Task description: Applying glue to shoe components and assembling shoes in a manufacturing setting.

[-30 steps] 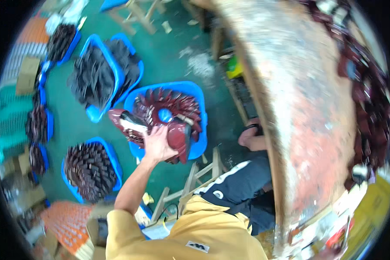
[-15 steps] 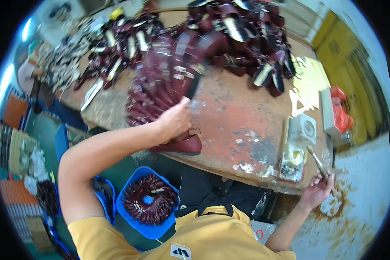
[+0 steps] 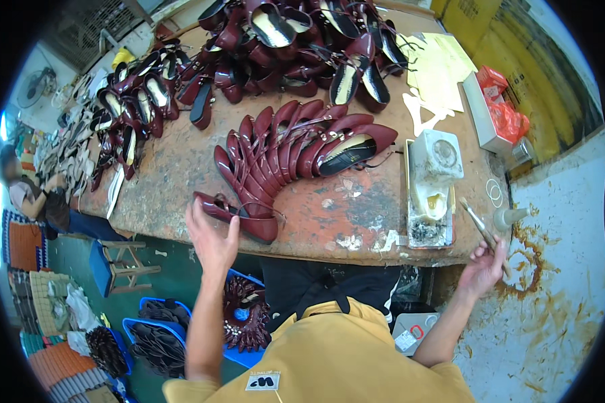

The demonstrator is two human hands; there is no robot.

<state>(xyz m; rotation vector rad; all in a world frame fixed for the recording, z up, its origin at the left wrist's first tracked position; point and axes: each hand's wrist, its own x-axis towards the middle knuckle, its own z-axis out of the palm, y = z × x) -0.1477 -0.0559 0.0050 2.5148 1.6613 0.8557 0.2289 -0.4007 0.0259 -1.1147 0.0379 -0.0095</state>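
A curved row of glossy dark red shoes [image 3: 275,151] lies nested on the worn workbench [image 3: 370,201] in front of me. At its near end, one dark red shoe [image 3: 259,227] rests close to the bench's front edge. Right beside that shoe is my left hand [image 3: 214,243], fingers and thumb spread apart; whether the fingertips touch it I cannot tell. Off the bench's right corner, my right hand [image 3: 484,265] grips a brush [image 3: 476,219], bristles pointing up and away. A glue-stained tray with a pot [image 3: 431,201] stands left of the brush.
Behind the row rises a big heap of dark red shoes [image 3: 269,64]. Yellow sheets [image 3: 440,74] and a white box with red plastic [image 3: 484,121] lie at the far right. Blue bins [image 3: 158,329] stand on the floor, left. Another person [image 3: 30,191] works at the far left.
The row of shoes, blurred and upright against my left hand before, now lies on the bench. My left hand has drawn back toward me. The brush stays in my right hand.
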